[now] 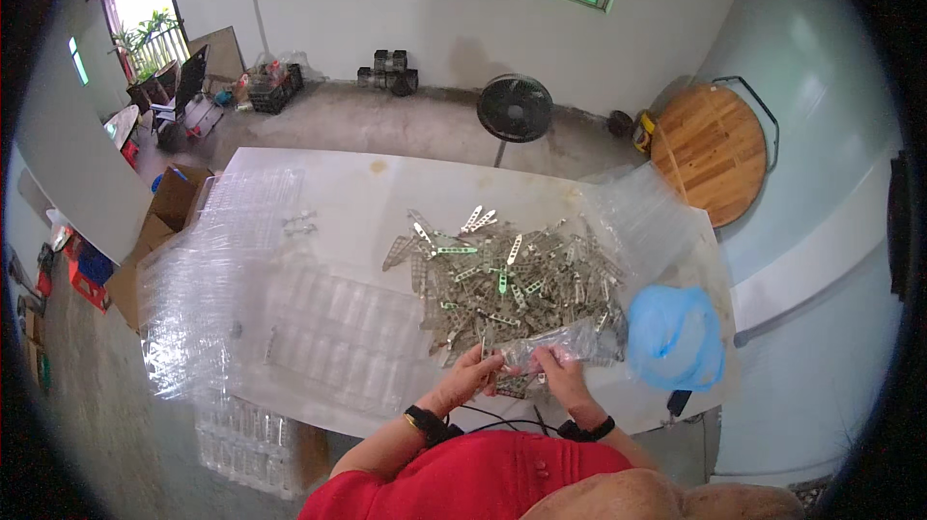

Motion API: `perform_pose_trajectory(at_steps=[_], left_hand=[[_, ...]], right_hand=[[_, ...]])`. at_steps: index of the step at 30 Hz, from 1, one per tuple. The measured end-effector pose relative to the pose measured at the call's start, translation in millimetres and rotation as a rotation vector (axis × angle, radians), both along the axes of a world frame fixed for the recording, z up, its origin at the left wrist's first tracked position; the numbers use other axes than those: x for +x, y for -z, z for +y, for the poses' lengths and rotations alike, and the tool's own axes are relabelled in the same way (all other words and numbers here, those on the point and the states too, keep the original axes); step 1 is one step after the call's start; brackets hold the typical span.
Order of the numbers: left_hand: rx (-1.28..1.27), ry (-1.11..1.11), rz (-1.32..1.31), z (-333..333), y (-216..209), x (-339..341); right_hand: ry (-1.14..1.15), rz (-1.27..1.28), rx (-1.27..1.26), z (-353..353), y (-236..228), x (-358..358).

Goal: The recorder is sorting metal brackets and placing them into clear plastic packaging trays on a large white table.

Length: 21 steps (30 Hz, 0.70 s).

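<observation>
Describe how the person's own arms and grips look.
The left grip and right grip are ungloved, the forearms bare. Each wrist wears a black band: left band, right band. A gold-coloured detail sits beside the left one. Dark cables show between the wrists; any connection is unclear. The top is red.

I wear a bright red cloth top (454,483), its surface softly creased, with a few small dark marks on the front, too blurred to make out. Its short sleeve ends on my left arm, leaving the forearm uncovered. My left hand (471,374) and right hand (564,377) are bare, fingers uncovered. Around my left wrist sits a chunky black band (439,428) beside a narrow gold-coloured piece (413,420). A broad matte black band (586,430) circles my right wrist. Thin black cables (502,420) curve between the wrists; whether they join the bands is unclear.
</observation>
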State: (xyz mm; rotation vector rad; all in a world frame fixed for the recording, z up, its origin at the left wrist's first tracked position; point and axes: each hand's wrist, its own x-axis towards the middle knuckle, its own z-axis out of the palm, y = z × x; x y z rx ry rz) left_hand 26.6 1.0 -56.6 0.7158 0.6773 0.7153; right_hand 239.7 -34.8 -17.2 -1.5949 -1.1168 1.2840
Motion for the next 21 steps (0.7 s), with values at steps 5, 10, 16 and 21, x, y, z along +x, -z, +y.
perform_pose_trajectory(at_steps=[5, 10, 16, 21], left_hand=[[-0.029, 0.079, 0.061, 17, 7, 17], [-0.053, 0.128, 0.012, 18, 16, 32], [-0.127, 0.107, 0.056, 15, 13, 44], [0.007, 0.097, 0.158, 27, 3, 49]], right_hand=[[0.001, -0.049, -0.038, 16, 10, 25], [0.06, 0.074, -0.011, 18, 11, 33], [-0.125, 0.03, -0.114, 14, 12, 48], [-0.096, -0.024, -0.067, 26, 20, 59]])
